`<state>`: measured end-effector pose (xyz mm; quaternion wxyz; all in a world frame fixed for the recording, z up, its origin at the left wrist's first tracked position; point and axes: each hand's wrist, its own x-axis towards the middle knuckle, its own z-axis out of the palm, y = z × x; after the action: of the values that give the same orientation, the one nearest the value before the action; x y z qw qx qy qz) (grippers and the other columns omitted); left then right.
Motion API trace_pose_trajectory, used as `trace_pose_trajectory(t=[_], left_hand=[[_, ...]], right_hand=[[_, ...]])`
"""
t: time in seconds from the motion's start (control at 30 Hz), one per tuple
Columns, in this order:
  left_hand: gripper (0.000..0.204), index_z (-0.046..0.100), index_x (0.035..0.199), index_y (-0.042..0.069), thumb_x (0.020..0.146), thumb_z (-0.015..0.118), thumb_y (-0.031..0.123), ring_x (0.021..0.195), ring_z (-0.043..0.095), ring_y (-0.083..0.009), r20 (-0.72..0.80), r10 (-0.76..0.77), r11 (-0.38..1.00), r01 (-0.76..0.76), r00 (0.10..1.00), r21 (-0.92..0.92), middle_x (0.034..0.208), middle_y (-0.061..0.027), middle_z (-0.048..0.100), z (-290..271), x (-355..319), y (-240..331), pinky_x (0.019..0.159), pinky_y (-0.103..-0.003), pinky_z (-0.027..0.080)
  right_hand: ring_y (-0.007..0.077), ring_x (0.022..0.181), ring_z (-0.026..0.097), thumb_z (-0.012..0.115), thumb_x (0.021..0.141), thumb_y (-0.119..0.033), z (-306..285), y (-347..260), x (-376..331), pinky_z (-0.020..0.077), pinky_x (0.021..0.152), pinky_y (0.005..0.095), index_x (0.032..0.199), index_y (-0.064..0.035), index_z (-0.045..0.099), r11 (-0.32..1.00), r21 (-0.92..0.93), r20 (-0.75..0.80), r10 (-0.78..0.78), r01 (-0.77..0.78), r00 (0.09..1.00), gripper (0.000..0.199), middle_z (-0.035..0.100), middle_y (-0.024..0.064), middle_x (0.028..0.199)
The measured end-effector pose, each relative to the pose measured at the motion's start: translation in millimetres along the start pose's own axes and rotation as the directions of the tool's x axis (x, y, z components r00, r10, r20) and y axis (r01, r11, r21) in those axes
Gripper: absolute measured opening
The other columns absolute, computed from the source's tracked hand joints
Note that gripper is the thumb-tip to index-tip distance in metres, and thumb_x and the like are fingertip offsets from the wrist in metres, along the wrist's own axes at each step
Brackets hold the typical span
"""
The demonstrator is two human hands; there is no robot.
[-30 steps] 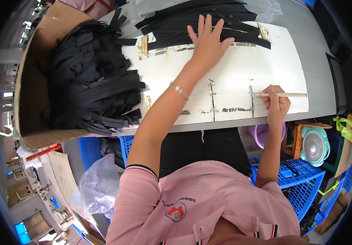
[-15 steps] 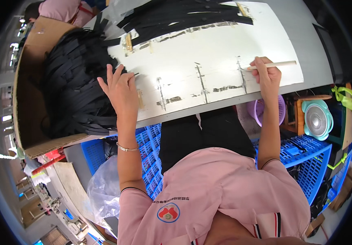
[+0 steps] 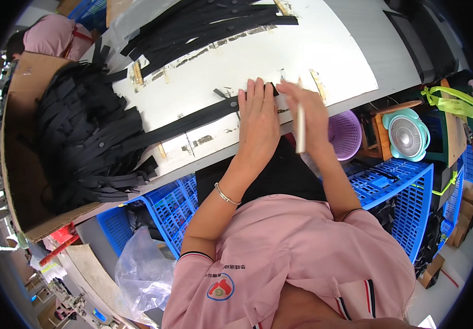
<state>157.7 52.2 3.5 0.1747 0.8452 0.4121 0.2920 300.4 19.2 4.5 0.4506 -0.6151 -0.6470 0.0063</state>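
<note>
A long black fabric strip (image 3: 192, 118) lies across the white marked board (image 3: 335, 52), running from the heap at the left to near the board's front edge. My left hand (image 3: 259, 123) rests on the strip close to its right end, fingers lying flat and side by side. Beside that end is my right hand (image 3: 316, 118), closed around a white pencil (image 3: 301, 129). Its fingertips are close to the strip's end; whether they touch it, I cannot tell. Dark marks show on the board around the strip.
A cardboard box (image 3: 18, 142) at the left holds a heap of black strips (image 3: 77, 131). More black strips (image 3: 203, 27) lie at the board's far side. Below the table are a purple basket (image 3: 345, 134), a turquoise fan (image 3: 406, 134) and blue crates (image 3: 406, 181). Another person (image 3: 55, 35) is at the far left.
A black strip now lies along the board's front part, where only marks showed before. My left hand has moved right onto it. My right hand has turned, with the pencil now pointing differently.
</note>
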Motion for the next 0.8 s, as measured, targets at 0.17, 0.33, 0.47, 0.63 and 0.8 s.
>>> trace_pose_trajectory(t=[0.17,0.33,0.47,0.63,0.8], left_hand=[[0.056,0.041,0.152,-0.005,0.099,0.055,0.003,0.151,0.032,-0.0417,-0.032,-0.043,0.992,0.038,0.999,-0.12,0.157,-0.0272,0.041,-14.2,-16.1,2.1,0.125,-0.052,0.021],[0.056,0.047,0.151,0.001,0.099,0.064,0.013,0.152,0.034,-0.0365,-0.119,-0.138,0.987,0.146,0.983,0.062,0.159,-0.0213,0.042,-45.5,-46.9,-26.3,0.125,-0.058,0.014],[0.057,0.05,0.15,0.005,0.098,0.068,0.02,0.151,0.037,-0.0327,-0.027,-0.219,0.956,0.22,0.975,0.194,0.159,-0.0166,0.044,-64.2,-67.8,-40.1,0.123,-0.063,0.004],[0.061,0.05,0.148,0.001,0.098,0.068,0.03,0.152,0.033,-0.0356,-0.056,-0.269,0.925,0.274,0.961,0.262,0.157,-0.0164,0.046,-79.0,-88.9,-40.3,0.118,-0.072,0.001],[0.069,0.048,0.15,0.001,0.095,0.072,0.036,0.154,0.03,-0.0355,-0.118,-0.355,0.892,0.374,0.927,0.255,0.159,-0.0148,0.044,-95.9,-111.7,-55.3,0.116,-0.074,0.0]], right_hand=[[0.0249,0.121,0.064,0.077,0.084,-0.012,2.7,1.6,-17.5,0.047,0.102,0.0435,0.127,-0.0088,0.066,0.97,-0.17,0.087,-0.161,0.174,0.983,0.045,0.07,0.0054,0.131],[0.0275,0.132,0.058,0.081,0.083,-0.025,-26.7,27.1,-22.5,0.0413,0.113,0.0473,0.136,-0.0081,0.061,0.921,-0.327,0.203,-0.15,0.211,0.968,0.059,0.066,0.0057,0.139],[0.0266,0.131,0.056,0.078,0.085,-0.028,-53.1,56.9,-24.3,0.0388,0.114,0.0461,0.141,-0.0079,0.058,0.873,-0.438,0.218,-0.128,0.214,0.967,0.063,0.062,0.0042,0.144],[0.0265,0.13,0.058,0.074,0.092,-0.029,-50.0,62.3,-23.1,0.0395,0.113,0.0442,0.137,-0.0082,0.06,0.863,-0.402,0.204,-0.24,0.304,0.949,0.051,0.063,0.0048,0.143],[0.0274,0.129,0.059,0.071,0.096,-0.026,-48.6,65.9,-24.8,0.0401,0.112,0.0443,0.138,-0.0089,0.06,0.851,-0.429,0.21,-0.234,0.304,0.949,0.047,0.064,0.005,0.141]])
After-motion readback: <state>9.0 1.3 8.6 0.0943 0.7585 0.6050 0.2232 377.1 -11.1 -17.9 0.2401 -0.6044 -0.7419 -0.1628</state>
